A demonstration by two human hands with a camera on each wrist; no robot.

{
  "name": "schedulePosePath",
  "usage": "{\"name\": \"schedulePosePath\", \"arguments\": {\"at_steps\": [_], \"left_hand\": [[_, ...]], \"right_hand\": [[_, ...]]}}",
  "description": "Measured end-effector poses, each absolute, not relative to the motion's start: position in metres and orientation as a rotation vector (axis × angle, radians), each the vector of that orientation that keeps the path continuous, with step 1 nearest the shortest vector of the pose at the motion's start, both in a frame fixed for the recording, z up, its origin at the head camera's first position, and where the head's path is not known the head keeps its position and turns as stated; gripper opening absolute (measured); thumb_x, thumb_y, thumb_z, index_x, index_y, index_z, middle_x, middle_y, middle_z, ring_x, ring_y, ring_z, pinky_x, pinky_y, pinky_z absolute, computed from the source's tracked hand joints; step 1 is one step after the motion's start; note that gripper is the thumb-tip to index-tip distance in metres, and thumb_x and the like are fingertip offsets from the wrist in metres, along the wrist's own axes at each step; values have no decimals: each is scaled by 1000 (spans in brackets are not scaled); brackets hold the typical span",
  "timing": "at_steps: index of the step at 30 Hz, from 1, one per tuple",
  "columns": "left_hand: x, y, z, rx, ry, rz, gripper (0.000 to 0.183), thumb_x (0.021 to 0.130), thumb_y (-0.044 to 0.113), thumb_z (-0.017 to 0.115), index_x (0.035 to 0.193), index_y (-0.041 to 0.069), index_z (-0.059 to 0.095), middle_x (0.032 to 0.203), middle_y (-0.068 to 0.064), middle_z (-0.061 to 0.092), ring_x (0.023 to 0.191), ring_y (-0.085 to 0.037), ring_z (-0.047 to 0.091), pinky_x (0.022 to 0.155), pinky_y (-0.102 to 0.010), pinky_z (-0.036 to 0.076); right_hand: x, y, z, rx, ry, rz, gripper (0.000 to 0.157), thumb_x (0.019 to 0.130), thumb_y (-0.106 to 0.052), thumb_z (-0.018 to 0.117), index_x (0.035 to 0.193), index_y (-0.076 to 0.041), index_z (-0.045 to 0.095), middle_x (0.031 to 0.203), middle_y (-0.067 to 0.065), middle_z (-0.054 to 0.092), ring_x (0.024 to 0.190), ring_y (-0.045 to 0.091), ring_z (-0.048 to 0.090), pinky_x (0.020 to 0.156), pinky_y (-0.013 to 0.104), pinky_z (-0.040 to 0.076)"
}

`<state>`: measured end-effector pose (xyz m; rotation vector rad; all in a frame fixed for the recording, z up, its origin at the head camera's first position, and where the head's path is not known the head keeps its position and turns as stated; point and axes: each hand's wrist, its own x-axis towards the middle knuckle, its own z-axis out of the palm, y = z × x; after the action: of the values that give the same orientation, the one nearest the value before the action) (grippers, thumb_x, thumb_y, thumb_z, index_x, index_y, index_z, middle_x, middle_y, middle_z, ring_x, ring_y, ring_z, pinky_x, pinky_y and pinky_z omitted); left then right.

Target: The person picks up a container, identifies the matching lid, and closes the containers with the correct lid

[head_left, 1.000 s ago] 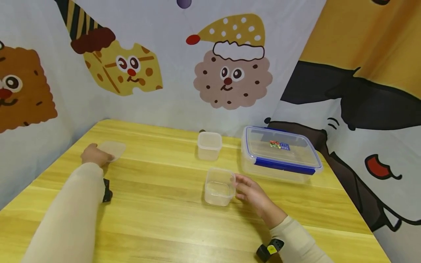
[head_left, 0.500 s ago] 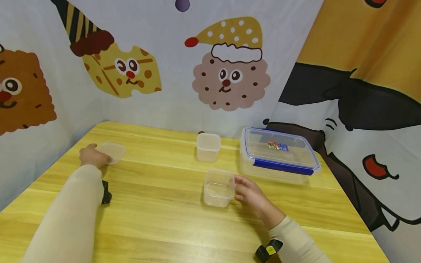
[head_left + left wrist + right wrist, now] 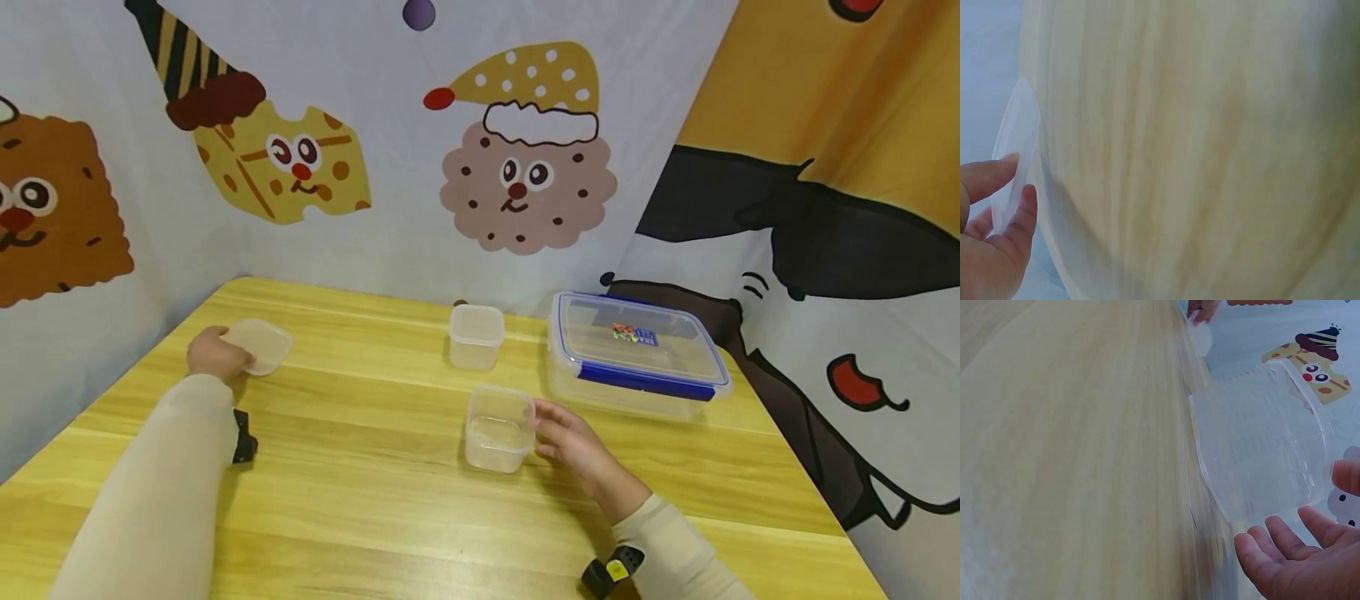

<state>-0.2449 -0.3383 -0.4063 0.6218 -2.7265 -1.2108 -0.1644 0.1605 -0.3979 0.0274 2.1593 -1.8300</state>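
In the head view my left hand (image 3: 213,354) is far to the left, pinching a translucent, rounded-square plastic lid (image 3: 264,346). The left wrist view shows the lid (image 3: 1016,137) nearly edge-on between thumb and fingers, tilted off the tabletop. Right of centre stands a clear, lidless plastic container (image 3: 498,433), upright with nothing visible inside. My right hand (image 3: 577,442) holds its right side. Seen from the right wrist, several fingertips lie along the container's (image 3: 1260,444) side and the thumb is at its rim.
Behind the lidless container stands a similar small container (image 3: 476,337), apparently lidded. To its right is a large clear box (image 3: 637,350) with a blue-edged lid and blue clip. The wooden table (image 3: 360,500) meets a cartoon-printed cloth (image 3: 405,217) at the back and sides.
My left hand has stayed in about the same spot while the lid turned and tilted slightly. The right hand and the lidless container have hardly moved.
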Motion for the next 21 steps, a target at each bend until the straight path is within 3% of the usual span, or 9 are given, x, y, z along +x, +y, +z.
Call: {"name": "schedulePosePath", "arguments": {"at_steps": [12, 18, 21], "left_hand": [[-241, -331, -396, 670, -2646, -1391, 72, 82, 1, 62, 144, -14, 27, 141, -39, 34, 124, -49, 38, 102, -54, 42], [-241, -331, -395, 664, -2588, -1523, 76, 84, -1, 60, 150, -6, 22, 143, -36, 32, 119, -44, 44, 74, -32, 55], [-240, -330, -393, 588, -2553, -1616, 77, 85, -4, 58, 151, -6, 17, 140, -37, 36, 105, -33, 56, 67, -26, 56]], "right_hand": [[-163, 158, -401, 44, 2173, -1847, 48, 97, -16, 53, 141, 3, 44, 140, 19, 49, 124, 29, 48, 95, 39, 48], [-162, 159, -400, 27, 2180, -1835, 49, 98, -17, 52, 141, 4, 43, 141, 20, 47, 122, 28, 48, 94, 38, 48], [-162, 159, -400, 32, 2184, -1837, 49, 98, -18, 52, 141, 4, 43, 141, 20, 47, 122, 27, 49, 94, 38, 48]]}}
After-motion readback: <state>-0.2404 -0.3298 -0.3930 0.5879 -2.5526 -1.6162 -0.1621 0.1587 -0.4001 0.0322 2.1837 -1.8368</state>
